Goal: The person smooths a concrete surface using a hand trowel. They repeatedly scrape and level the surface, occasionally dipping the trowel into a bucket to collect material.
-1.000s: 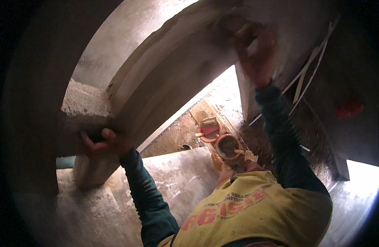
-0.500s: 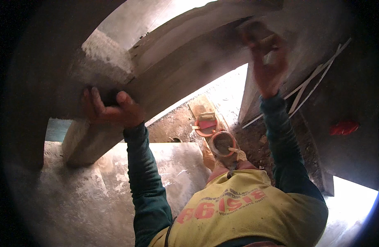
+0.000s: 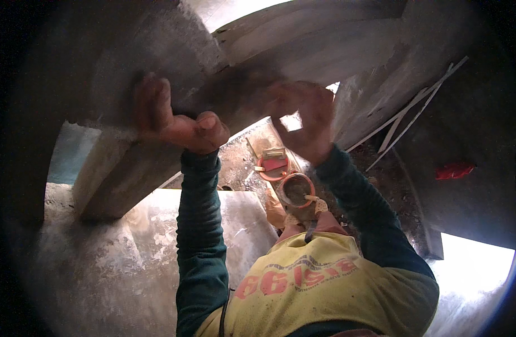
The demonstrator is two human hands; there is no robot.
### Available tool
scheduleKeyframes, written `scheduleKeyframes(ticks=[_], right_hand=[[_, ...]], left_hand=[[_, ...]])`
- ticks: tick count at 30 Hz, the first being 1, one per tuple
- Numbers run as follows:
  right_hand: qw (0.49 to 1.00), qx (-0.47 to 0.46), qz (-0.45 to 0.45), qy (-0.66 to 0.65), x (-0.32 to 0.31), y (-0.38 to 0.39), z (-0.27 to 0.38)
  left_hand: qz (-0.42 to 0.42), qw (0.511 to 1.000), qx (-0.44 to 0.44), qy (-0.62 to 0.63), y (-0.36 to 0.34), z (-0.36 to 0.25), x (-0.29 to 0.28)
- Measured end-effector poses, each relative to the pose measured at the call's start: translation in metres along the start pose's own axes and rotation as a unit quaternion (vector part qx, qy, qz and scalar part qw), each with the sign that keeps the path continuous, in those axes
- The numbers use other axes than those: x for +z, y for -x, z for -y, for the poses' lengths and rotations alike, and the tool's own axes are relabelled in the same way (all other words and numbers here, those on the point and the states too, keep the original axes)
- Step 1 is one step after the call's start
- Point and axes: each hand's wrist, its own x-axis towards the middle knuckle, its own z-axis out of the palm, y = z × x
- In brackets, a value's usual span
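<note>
My left hand (image 3: pixel 185 126) is raised against the underside of the dark grey concrete beam (image 3: pixel 202 92), thumb apart and fingers reaching up, holding nothing visible. My right hand (image 3: pixel 311 123), blurred, is just right of it at the same beam, below a curved, rough-edged band of concrete (image 3: pixel 303 31). Its fingers curl round something dark that I cannot make out, with a bright gap showing beside the thumb. Whether it touches the surface is unclear.
On a plank below stand an orange bucket (image 3: pixel 295 196) of grey material and another (image 3: pixel 267 175) with flat tools on it, by my feet. A concrete surface (image 3: pixel 123 258) spreads lower left. Thin white strips (image 3: pixel 401 118) lean at the right, near a red crumpled item (image 3: pixel 454 169).
My right hand has moved down and left, toward my left hand. My left hand has risen and shifted right in the view. The view of the beams and buckets has shifted somewhat.
</note>
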Motion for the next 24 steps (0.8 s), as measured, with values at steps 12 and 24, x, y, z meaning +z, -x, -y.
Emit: scheduleKeyframes(ticks=[12,24], right_hand=[[0.997,-0.024,-0.071,0.008,0.024,-0.017,0.009],[0.997,0.070,-0.038,-0.008,0.008,-0.011,0.037]], left_hand=[[0.017,0.974,-0.099,0.202,0.001,-0.002,-0.012],[0.178,0.905,-0.264,0.282,-0.036,-0.002,-0.069]])
